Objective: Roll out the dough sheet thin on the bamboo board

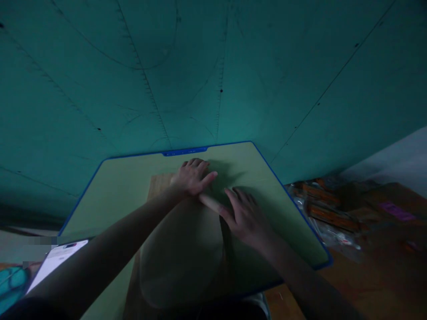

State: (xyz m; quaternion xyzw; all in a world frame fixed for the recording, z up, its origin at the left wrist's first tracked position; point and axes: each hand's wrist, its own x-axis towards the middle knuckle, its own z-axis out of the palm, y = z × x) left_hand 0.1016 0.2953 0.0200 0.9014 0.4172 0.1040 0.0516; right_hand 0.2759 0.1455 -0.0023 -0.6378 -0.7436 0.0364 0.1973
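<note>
A pale, flat sheet of dough (182,253) lies on a wooden board (156,184), which sits on a green mat with a blue edge (267,166). Across the dough's far end lies a light rolling pin (211,205). My left hand (191,177) rests on the pin's far end with fingers curled down and thumb stretched out. My right hand (246,217) lies over the pin's near end, fingers stretched out flat and slightly apart. The picture is dim, so most of the pin under the hands is hidden.
A large teal cutting mat with printed ruler lines (213,75) covers the surface beyond. A phone with a lit screen (56,262) lies at the front left. Several orange packets in clear wrap (328,213) are heaped on the wooden table (376,266) to the right.
</note>
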